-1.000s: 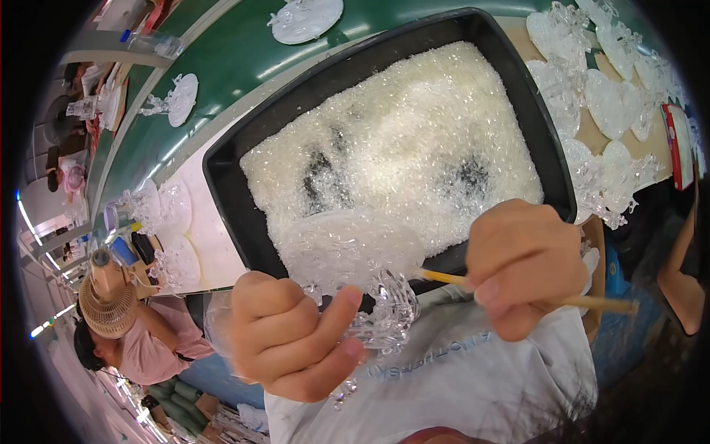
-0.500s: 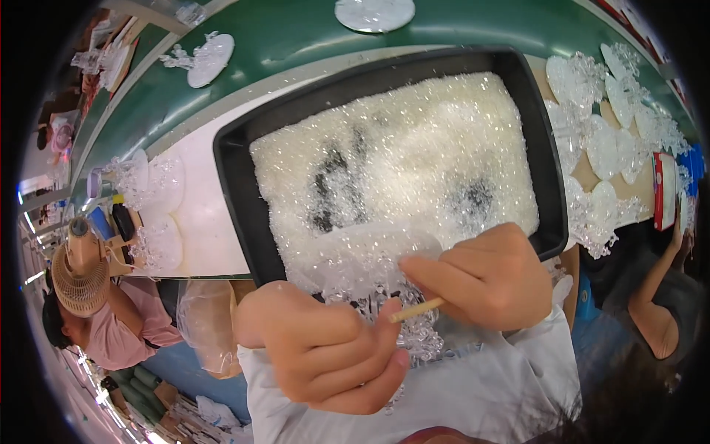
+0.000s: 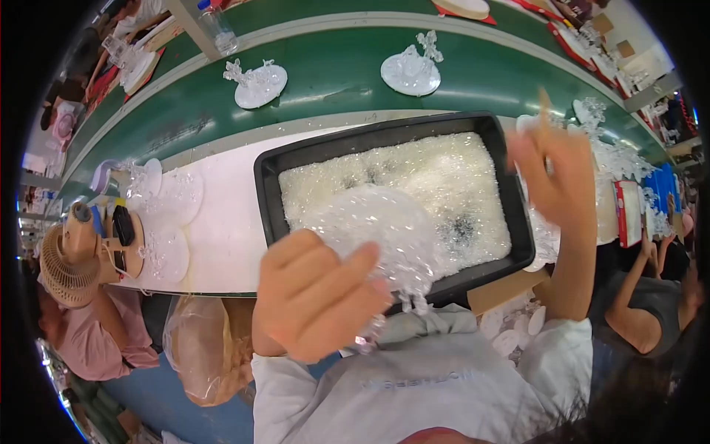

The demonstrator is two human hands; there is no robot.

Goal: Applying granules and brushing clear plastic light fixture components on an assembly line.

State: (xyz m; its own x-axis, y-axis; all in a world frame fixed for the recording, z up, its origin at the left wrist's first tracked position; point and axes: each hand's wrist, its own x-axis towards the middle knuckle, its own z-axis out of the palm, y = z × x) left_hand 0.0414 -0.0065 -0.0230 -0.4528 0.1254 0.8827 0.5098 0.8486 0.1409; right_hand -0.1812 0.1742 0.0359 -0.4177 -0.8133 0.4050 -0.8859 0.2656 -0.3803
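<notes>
My left hand [image 3: 314, 296] grips the edge of a round white disc [image 3: 381, 211] sprinkled with glittery flakes; clear plastic shapes hang at its near side. The disc is tilted over the near-left part of a black tray [image 3: 268, 196], which holds a bed of whitish sparkling flakes [image 3: 458, 174]. My right hand [image 3: 555, 174] is raised past the tray's right side, smeared by motion. A thin wooden stick [image 3: 543, 107] juts up from its fingers; its tip is blurred.
On the green conveyor belt [image 3: 325, 89] stand two white discs with clear figures [image 3: 262, 85]. More discs [image 3: 166, 251] lie on the white table at left, beside a fan [image 3: 70, 259]. An open carton of white discs [image 3: 510, 329] sits below right. Other people work at both sides.
My right hand has swung up and right, away from the disc, carrying the stick. My left hand still holds the disc, now tilted with its broad face showing. The view has shifted, showing more belt.
</notes>
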